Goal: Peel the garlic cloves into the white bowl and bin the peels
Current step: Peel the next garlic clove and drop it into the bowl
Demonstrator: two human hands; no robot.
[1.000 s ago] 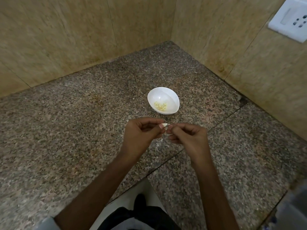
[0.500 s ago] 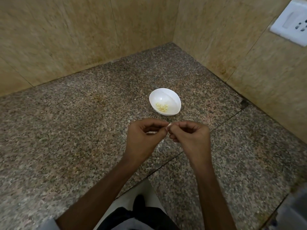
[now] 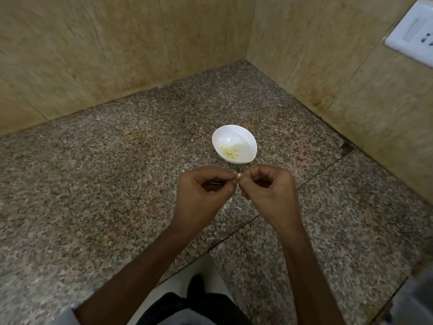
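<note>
The speckled granite table [image 3: 93,184] runs into a corner: a tan wall [image 3: 93,55] closes its far side and another closes the right, meeting beyond the white bowl [image 3: 234,137]. Left of the bowl the table lies wide and bare. To the right a dark seam [image 3: 323,170] crosses the stone toward the wall. The near edge steps back in a notch, where pale floor [image 3: 185,275] and a dark shoe [image 3: 196,286] show below.

A white switch plate [image 3: 412,38] on the right wall is cut off by the frame. Something grey at the near right corner is too blurred to name. The pale yellow peeled pieces [image 3: 230,152] in the bowl are too small to count. A few whitish peels [image 3: 226,207] lie on the table under the hands, partly hidden by them.

Both hands hover just near of the bowl, knuckles up, fingers curled. The left hand [image 3: 201,195] and right hand [image 3: 269,193] meet at their fingertips and pinch between them one small white garlic clove [image 3: 239,176], of which only a sliver shows. Whether either palm holds more cannot be told.
</note>
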